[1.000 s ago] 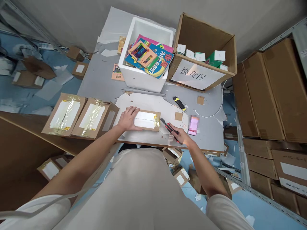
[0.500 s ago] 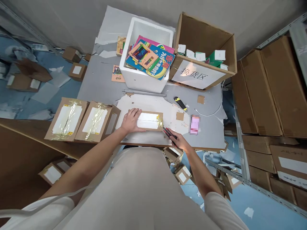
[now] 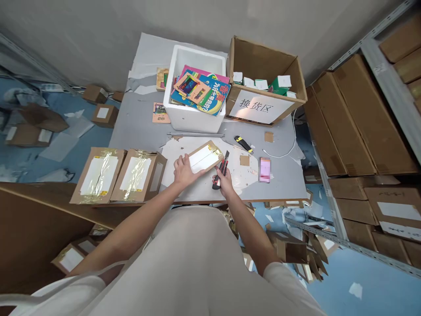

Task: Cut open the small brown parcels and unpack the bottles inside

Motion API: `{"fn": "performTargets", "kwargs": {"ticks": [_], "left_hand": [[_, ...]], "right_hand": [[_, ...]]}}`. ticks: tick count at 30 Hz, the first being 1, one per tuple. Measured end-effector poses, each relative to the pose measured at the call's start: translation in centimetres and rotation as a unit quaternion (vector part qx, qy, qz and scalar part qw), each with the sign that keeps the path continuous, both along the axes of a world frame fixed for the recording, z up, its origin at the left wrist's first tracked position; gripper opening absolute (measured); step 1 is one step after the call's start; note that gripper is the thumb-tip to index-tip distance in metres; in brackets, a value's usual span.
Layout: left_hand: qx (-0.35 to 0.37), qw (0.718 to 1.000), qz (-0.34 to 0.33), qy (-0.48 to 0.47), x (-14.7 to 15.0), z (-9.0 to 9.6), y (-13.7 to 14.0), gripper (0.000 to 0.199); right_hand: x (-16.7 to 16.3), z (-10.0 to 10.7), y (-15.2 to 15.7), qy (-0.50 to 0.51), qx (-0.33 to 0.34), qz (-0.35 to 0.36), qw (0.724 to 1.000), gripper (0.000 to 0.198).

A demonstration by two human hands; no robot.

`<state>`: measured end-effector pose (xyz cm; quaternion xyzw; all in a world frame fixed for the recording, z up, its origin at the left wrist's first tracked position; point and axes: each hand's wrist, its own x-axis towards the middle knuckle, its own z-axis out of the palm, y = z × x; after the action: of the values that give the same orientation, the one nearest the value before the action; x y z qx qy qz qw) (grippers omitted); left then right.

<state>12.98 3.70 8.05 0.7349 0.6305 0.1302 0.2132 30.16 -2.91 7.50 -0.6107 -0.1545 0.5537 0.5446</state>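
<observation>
A small taped cardboard box (image 3: 202,158) with a white label lies turned at an angle on the white part of the table. My left hand (image 3: 184,170) grips its left end, thumb along the near side. In my right hand (image 3: 225,181) is a red and black utility knife (image 3: 221,170), its tip pointing away from me, close to the box's right end. A second utility knife, black and yellow (image 3: 244,144), lies farther back on the table, beside a small cardboard piece (image 3: 244,160).
At the back stand a white foam box (image 3: 194,120) of books and an open carton (image 3: 266,105) holding green-and-white boxes. Two taped cartons (image 3: 98,175) sit at left. A pink phone-like item (image 3: 265,170) and a white cable (image 3: 283,157) lie right. Shelving with cartons (image 3: 371,118) flanks the table.
The small box has turned, its right end swinging away from me. My right hand has shifted left and the knife now points away from me instead of at the box end.
</observation>
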Motion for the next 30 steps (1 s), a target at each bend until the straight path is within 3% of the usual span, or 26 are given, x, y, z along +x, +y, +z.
{"fn": "performTargets", "kwargs": {"ticks": [3,5,8,11,14,17,21,23,26,30], "left_hand": [[-0.05,0.998,-0.025,-0.026,-1.9,-0.2,-1.4,0.071],[-0.069,0.992,-0.043,-0.094,-3.1,-0.6,-2.7,0.057],[-0.067,0.978,-0.051,-0.192,-4.2,-1.6,-4.3,0.052],[-0.059,0.975,-0.04,-0.212,-4.5,-2.4,-4.6,0.053],[-0.074,0.978,-0.028,-0.195,-4.5,-2.3,-3.0,0.066],[-0.097,0.981,-0.029,-0.165,-3.6,-1.4,0.9,0.078],[-0.015,0.987,-0.073,-0.142,-1.6,-0.4,7.4,0.066],[-0.022,0.983,-0.123,-0.132,-0.8,-0.3,9.7,0.058],[-0.048,0.98,-0.158,-0.111,-0.5,-0.7,10.8,0.054],[-0.039,0.989,-0.085,-0.113,-1.8,-1.1,8.9,0.052]], "right_hand": [[0.8,0.4,2.6,-0.023,0.014,0.04,0.999,0.042],[1.3,0.6,3.6,-0.029,0.018,0.071,0.997,0.038],[1.5,0.7,4.2,-0.029,0.03,0.08,0.996,0.035],[1.2,0.8,3.7,-0.025,0.036,0.067,0.997,0.036],[1.1,1.0,1.8,-0.03,0.033,0.045,0.998,0.039],[0.8,0.9,-2.0,-0.018,0.013,0.02,1.0,0.038],[-1.2,0.2,-7.5,0.076,-0.024,-0.072,0.994,0.04],[-2.6,0.0,-9.2,0.144,-0.037,-0.08,0.986,0.044],[-4.4,-0.2,-9.6,0.2,-0.026,-0.073,0.977,0.049],[-4.3,-0.3,-8.0,0.171,-0.005,-0.097,0.98,0.051]]}}
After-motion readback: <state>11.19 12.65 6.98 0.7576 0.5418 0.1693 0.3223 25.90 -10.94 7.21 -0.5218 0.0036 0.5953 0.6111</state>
